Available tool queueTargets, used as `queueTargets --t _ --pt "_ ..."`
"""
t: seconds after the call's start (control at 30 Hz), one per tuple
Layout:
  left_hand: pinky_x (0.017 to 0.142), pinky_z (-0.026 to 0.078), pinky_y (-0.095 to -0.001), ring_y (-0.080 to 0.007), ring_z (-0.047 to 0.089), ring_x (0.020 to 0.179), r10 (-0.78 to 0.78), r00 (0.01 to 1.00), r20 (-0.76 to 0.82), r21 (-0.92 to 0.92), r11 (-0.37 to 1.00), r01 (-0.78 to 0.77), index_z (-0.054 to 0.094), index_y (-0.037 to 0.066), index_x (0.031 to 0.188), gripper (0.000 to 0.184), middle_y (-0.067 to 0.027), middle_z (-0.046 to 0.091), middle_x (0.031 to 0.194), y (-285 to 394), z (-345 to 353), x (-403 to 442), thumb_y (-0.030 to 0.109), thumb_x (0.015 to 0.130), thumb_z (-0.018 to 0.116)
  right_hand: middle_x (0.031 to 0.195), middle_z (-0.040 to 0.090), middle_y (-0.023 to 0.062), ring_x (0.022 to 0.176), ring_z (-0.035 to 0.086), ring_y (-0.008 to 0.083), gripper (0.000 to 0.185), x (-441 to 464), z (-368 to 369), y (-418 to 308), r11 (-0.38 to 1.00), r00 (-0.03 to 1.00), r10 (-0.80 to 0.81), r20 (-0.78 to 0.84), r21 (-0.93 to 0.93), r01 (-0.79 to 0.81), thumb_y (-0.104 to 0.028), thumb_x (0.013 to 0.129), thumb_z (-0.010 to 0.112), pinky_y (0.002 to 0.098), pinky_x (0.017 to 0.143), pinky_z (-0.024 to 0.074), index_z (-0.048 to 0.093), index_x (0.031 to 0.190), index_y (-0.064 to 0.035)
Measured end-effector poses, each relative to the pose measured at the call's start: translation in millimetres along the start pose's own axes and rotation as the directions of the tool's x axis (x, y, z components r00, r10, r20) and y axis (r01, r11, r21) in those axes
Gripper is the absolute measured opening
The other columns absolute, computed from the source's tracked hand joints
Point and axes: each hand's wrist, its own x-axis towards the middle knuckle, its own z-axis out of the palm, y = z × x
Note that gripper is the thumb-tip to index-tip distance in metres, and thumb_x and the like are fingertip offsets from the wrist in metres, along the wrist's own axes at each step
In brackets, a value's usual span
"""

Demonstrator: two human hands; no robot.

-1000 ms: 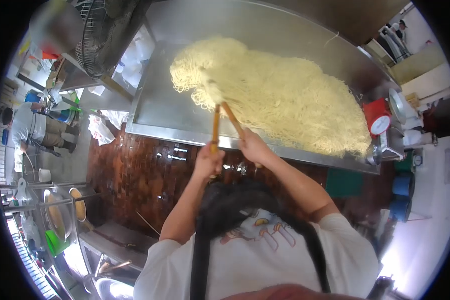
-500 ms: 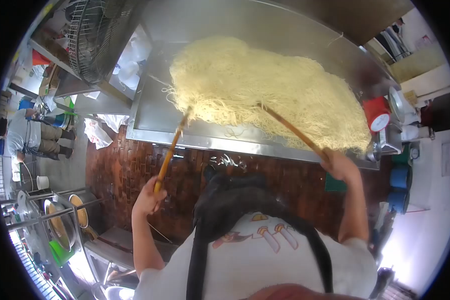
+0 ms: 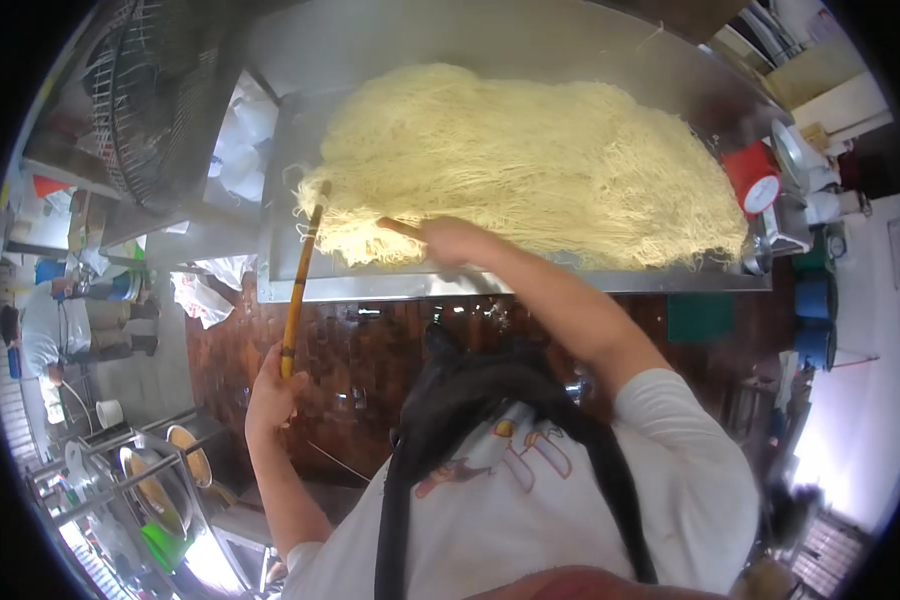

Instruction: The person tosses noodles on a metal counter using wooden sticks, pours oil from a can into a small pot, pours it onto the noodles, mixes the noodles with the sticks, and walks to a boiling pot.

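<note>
A wide heap of thin yellow noodles covers much of a steel tray table. My left hand is closed round the lower end of a long wooden stick. The tip of that stick reaches the left edge of the noodles, where some strands hang on it. My right hand, slightly blurred, is closed on a second wooden stick. It is over the front left part of the heap, with the stick pointing left; the rest of this stick is hidden.
A red dial scale stands at the table's right end. A large wire-caged fan is at upper left. A co-worker is at far left. Large pans rest on a rack at lower left. The brick-coloured floor looks wet.
My right hand has swung left across the front of the noodles with its stick. My left hand and its stick have shifted slightly left. The noodles at the front left are spread further left.
</note>
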Motion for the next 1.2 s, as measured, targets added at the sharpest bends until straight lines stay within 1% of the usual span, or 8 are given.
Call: queueTargets --t 0.2,0.33,0.43,0.47,0.53,0.87,1.1,1.2 --pt "0.056 0.052 -0.0439 -0.0319 0.068 0.064 -0.111 0.967 0.229 0.498 0.867 -0.018 0.043 0.002 0.142 0.059 -0.0232 0.069 0.089 28.5 -18.7 2.4 0.005 0.086 0.060 0.093 0.068 0.0212 0.090 0.065 0.0420 0.033 -241.6 -59.2 107.7 0.975 0.978 0.192 -0.079 -0.101 -0.199 -0.023 0.088 0.066 0.0498 0.079 0.0503 0.059 0.115 -0.0044" --pt "0.083 0.051 -0.0543 -0.0487 0.064 0.095 0.212 0.925 0.315 0.578 0.730 -0.364 0.037 0.000 0.144 0.061 -0.0328 0.067 0.098 7.4 20.2 68.0 0.007 0.087 0.055 0.106 0.069 0.0249 0.101 0.065 0.0435 0.044 -215.6 18.6 157.6 0.969 0.946 0.242 -0.217 -0.005 -0.248 -0.014 0.083 0.063 0.0490 0.087 0.0508 0.061 0.125 -0.0016" --pt "0.044 0.048 -0.0384 -0.0253 0.058 0.051 0.122 0.921 0.370 0.329 0.910 -0.252 0.036 0.009 0.148 0.067 -0.0158 0.062 0.077 25.2 69.5 133.2 0.003 0.086 0.061 0.114 0.066 0.0285 0.107 0.063 0.0431 0.046 -103.1 74.6 134.0 0.950 0.896 0.193 -0.399 0.305 -0.069 -0.021 0.090 0.057 0.0489 0.094 0.0484 0.058 0.130 0.0015" --pt "0.038 0.043 -0.0331 -0.0180 0.051 0.044 0.169 0.892 0.419 0.126 0.962 -0.242 0.036 0.011 0.149 0.068 -0.0098 0.058 0.072 -2.6 93.7 176.2 0.003 0.087 0.063 0.104 0.067 0.0279 0.099 0.064 0.0455 0.043 -46.4 103.8 152.3 0.988 0.793 0.011 -0.609 0.131 0.087 -0.024 0.092 0.057 0.0503 0.088 0.0502 0.056 0.126 0.0031" --pt "0.038 0.040 -0.0291 -0.0133 0.045 0.045 0.184 0.898 0.400 -0.121 0.982 -0.147 0.036 0.012 0.149 0.070 -0.0031 0.051 0.068 15.2 125.3 175.1 0.003 0.087 0.065 0.102 0.066 0.0305 0.096 0.065 0.0469 0.039 -58.7 48.3 101.3 0.934 0.878 0.210 -0.431 0.355 -0.049 -0.016 0.088 0.057 0.0518 0.085 0.0514 0.052 0.120 0.0050" --pt "0.033 0.036 -0.0269 -0.0117 0.044 0.037 0.267 0.914 0.305 -0.533 0.843 -0.069 0.041 0.003 0.135 0.048 -0.0021 0.050 0.062 31.3 218.9 92.4 0.002 0.090 0.058 0.094 0.066 0.0281 0.096 0.064 0.0470 0.030 -97.1 79.2 80.4 0.937 0.891 0.216 -0.399 0.342 -0.075 -0.021 0.092 0.056 0.0543 0.084 0.0509 0.054 0.108 0.0048" --pt "0.035 0.034 -0.0235 -0.0079 0.040 0.039 0.374 0.927 0.024 -0.788 0.578 -0.212 0.036 0.010 0.145 0.055 0.0013 0.045 0.065 98.3 157.6 79.4 0.003 0.095 0.057 0.089 0.063 0.0211 0.083 0.062 0.0374 0.032 -141.4 -15.0 89.2 0.940 0.678 -0.146 -0.720 0.112 0.321 -0.024 0.094 0.061 0.0459 0.075 0.0498 0.056 0.115 -0.0005" --pt "0.034 0.033 -0.0251 -0.0089 0.041 0.039 0.281 0.957 0.076 -0.553 0.811 -0.194 0.038 0.009 0.142 0.054 0.0003 0.048 0.066 60.2 153.5 130.2 0.005 0.092 0.060 0.086 0.062 0.0203 0.079 0.060 0.0378 0.030 -206.8 -37.0 120.9 0.968 0.852 0.180 -0.492 0.240 -0.066 -0.022 0.092 0.063 0.0459 0.071 0.0486 0.054 0.114 -0.0027"
